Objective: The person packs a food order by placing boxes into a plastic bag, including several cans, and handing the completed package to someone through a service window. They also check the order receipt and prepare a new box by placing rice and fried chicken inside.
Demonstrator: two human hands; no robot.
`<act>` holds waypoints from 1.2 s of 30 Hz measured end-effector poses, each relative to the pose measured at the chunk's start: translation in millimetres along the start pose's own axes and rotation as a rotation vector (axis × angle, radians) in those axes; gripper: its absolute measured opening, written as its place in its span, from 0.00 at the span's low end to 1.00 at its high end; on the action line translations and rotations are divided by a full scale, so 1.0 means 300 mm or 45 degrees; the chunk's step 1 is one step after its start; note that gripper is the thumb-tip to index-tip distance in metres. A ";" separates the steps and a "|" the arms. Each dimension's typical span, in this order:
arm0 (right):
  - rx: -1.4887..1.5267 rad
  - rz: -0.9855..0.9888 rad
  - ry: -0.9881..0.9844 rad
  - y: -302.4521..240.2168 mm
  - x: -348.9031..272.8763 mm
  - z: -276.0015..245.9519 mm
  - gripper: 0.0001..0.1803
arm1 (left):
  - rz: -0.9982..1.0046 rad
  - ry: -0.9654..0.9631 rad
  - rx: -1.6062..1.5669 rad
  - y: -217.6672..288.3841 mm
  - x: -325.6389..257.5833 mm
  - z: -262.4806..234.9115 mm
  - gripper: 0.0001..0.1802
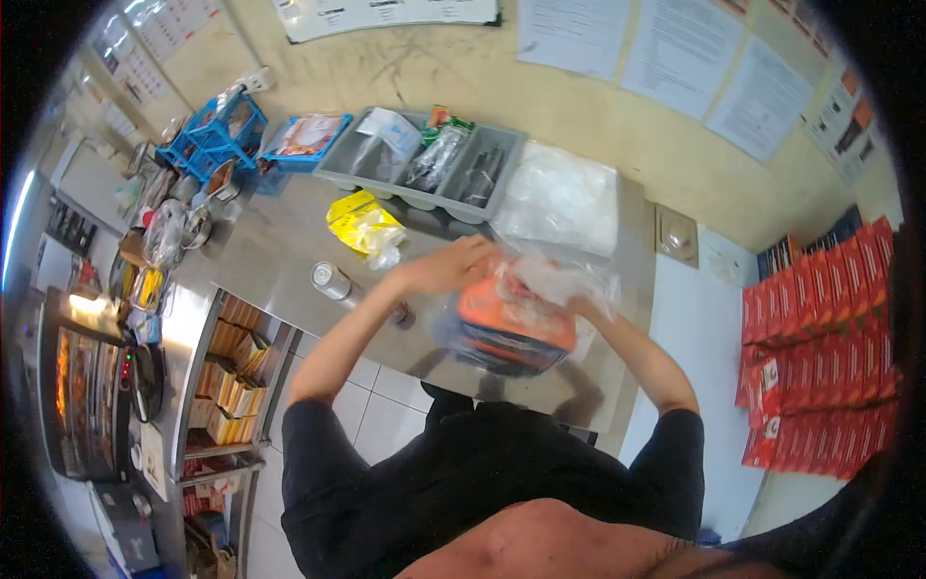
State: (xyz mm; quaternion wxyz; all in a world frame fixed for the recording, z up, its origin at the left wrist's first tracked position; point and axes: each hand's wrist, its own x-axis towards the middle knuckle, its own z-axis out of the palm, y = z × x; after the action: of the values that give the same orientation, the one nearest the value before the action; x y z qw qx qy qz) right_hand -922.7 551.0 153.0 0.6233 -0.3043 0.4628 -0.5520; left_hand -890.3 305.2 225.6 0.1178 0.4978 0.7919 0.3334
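Note:
An orange box (516, 323) with a dark lower part stands on the steel table in front of me, inside a clear plastic bag (552, 275). Its outline is smeared by motion. On the upper left of the box, my left hand (459, 264) is closed on the bag's gathered plastic. My right hand (585, 307) grips the bag at the right side; loose film partly covers its fingers. Left of the box are a silver can (331, 280) and a small dark round thing (402, 315) that I cannot make out.
Behind the box lie a yellow bag (362, 222), a grey compartment tray (502, 198) and a stack of clear plastic bags (561, 198). Blue baskets (217, 135) stand at the far left. Red boxes (820, 338) are stacked on the right. A glass-fronted warmer (87, 386) is left.

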 end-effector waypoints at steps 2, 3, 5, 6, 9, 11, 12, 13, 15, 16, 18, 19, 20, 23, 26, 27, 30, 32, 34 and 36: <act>-0.723 -0.172 0.489 -0.033 0.103 0.156 0.13 | -0.284 0.088 0.254 0.165 -0.149 -0.009 0.22; -1.568 -0.443 1.150 -0.028 0.124 0.252 0.13 | -0.464 -0.025 0.264 0.234 -0.172 0.000 0.24; -1.803 -0.515 1.042 -0.011 0.149 0.246 0.14 | -0.503 0.121 0.202 0.183 -0.192 0.059 0.18; -1.525 -0.572 1.031 0.025 0.178 0.236 0.16 | -0.512 0.132 0.200 0.151 -0.184 0.102 0.18; -0.803 -0.590 0.983 0.136 0.281 0.189 0.21 | -0.378 0.577 -0.518 0.036 -0.185 0.212 0.18; -0.680 -0.437 0.975 0.107 0.304 0.179 0.23 | -0.190 0.614 -0.625 -0.030 -0.202 0.252 0.19; -0.897 -0.240 0.905 0.043 0.305 0.214 0.25 | -0.190 0.639 -0.632 -0.049 -0.218 0.260 0.19; -1.105 -0.048 0.831 -0.010 0.314 0.228 0.28 | -0.380 0.580 -0.685 -0.067 -0.232 0.263 0.19; -1.107 -0.134 0.737 -0.066 0.349 0.194 0.29 | -0.571 0.523 -0.744 -0.089 -0.250 0.243 0.19; -1.099 -0.228 0.654 -0.094 0.365 0.177 0.30 | -0.536 0.661 -0.703 -0.084 -0.251 0.222 0.18; -1.062 -0.145 0.419 -0.227 0.369 0.116 0.29 | -0.499 0.797 -0.653 -0.102 -0.250 0.206 0.16; -1.019 -0.057 0.184 -0.330 0.373 0.057 0.29 | -0.683 0.494 -0.467 -0.125 -0.249 0.205 0.15; -0.963 0.032 -0.041 -0.427 0.386 -0.016 0.30 | -0.850 0.178 -0.280 -0.152 -0.249 0.213 0.14; -1.236 0.204 0.087 -0.654 0.561 -0.322 0.21 | -0.451 0.579 -1.037 -0.240 -0.278 0.379 0.16; -0.901 -0.015 1.037 -0.655 0.888 -0.647 0.12 | -0.291 0.493 -0.976 -0.253 -0.249 0.340 0.18; -0.898 0.077 1.223 -0.556 0.931 -0.836 0.10 | -0.255 0.448 -0.990 -0.244 -0.240 0.325 0.18; -1.258 0.380 1.610 -0.422 1.084 -1.063 0.09 | -0.487 0.202 -1.527 -0.291 -0.236 0.334 0.20; -1.619 0.604 1.820 -0.407 1.148 -1.112 0.08 | -0.238 0.343 -1.261 -0.348 -0.226 0.465 0.21; -1.354 0.523 1.988 -0.401 1.177 -1.127 0.09 | -0.276 0.304 -1.286 -0.349 -0.233 0.474 0.22; -1.356 0.527 2.086 -0.392 1.211 -1.116 0.10 | -0.305 0.282 -1.315 -0.345 -0.230 0.482 0.23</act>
State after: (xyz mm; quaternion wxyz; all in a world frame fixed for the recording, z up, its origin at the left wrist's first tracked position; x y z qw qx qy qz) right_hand -1289.7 218.5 40.6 -0.0219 0.0173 0.9809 -0.1927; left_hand -856.1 275.7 40.2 0.3001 0.2432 0.5838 0.7141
